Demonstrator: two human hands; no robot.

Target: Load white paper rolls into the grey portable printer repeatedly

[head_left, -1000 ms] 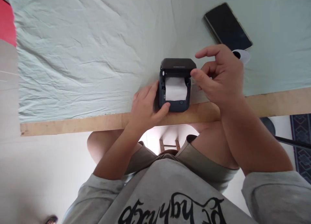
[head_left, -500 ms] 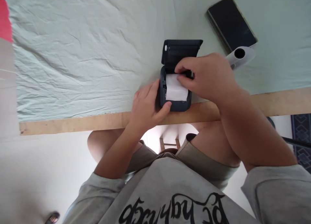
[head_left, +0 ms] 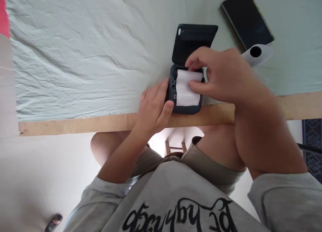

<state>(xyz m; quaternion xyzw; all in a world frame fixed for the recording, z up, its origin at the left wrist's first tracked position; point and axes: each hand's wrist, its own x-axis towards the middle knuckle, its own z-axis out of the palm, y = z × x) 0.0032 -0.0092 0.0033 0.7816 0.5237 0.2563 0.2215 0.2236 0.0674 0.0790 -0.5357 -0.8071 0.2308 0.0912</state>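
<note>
A small dark blue portable printer [head_left: 187, 109] sits near the table's front edge, its black lid [head_left: 192, 40] raised backward. White paper [head_left: 188, 96] lies over its inside, apparently from a roll. Along the printer's left side rests my left hand [head_left: 153, 106], fingers at the side and thumb by the front left corner, steadying it. My right hand [head_left: 223, 72] reaches in from the right. Its thumb touches the paper and its curled fingers are at the paper's back edge under the lid; the exact grip of those fingertips is partly hidden.
A dark-screened phone [head_left: 248, 18] in a clear case lies at the back right. A whitish device [head_left: 261, 54] with a round black spot sits between it and my right hand. Wrinkled pale green cloth [head_left: 88, 57] covers the table, with a wooden edge [head_left: 75, 125] in front.
The printer appears a little farther right, and its lid leans farther back. My right thumb has moved across the paper, which now spreads wider over the opening. My left thumb has shifted off the printer's front.
</note>
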